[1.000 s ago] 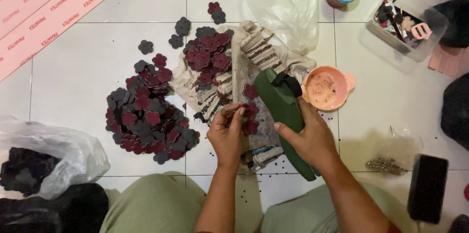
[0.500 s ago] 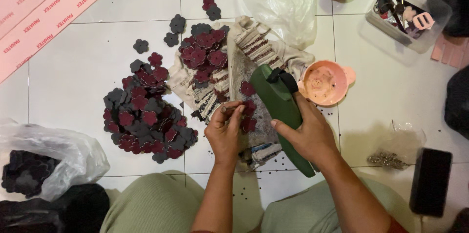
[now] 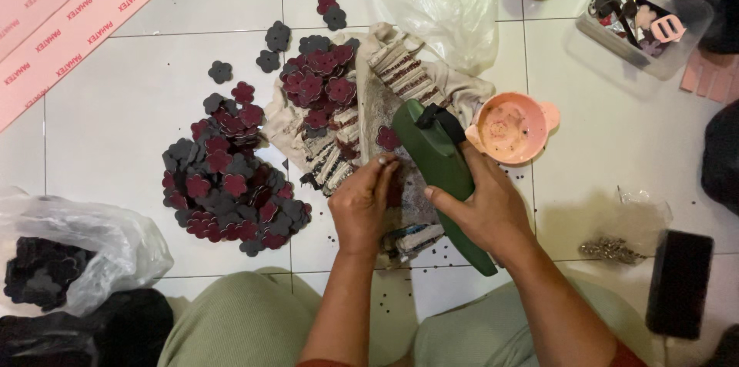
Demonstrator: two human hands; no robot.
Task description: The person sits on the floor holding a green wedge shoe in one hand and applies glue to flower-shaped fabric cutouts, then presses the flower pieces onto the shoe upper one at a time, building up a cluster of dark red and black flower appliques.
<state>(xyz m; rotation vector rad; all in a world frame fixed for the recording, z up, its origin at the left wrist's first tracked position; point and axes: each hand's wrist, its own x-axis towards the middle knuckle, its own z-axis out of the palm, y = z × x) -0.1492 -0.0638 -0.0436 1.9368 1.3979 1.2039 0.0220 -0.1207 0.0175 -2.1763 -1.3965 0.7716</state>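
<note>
Flower cutout (image 3: 387, 138) sits at 12 o'clock of the left hand (image 3: 362, 205), whose pinched grip has crept up toward it over the last second, while the right hand (image 3: 481, 209) keeps its closed grip on the green punch tool (image 3: 443, 171), so same rhythm, basically.

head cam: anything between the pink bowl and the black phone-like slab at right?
Mostly bare white tile between the pink bowl and the black slab; a small clear bag with a clump of metal bits lies near the slab. Head view.
</note>
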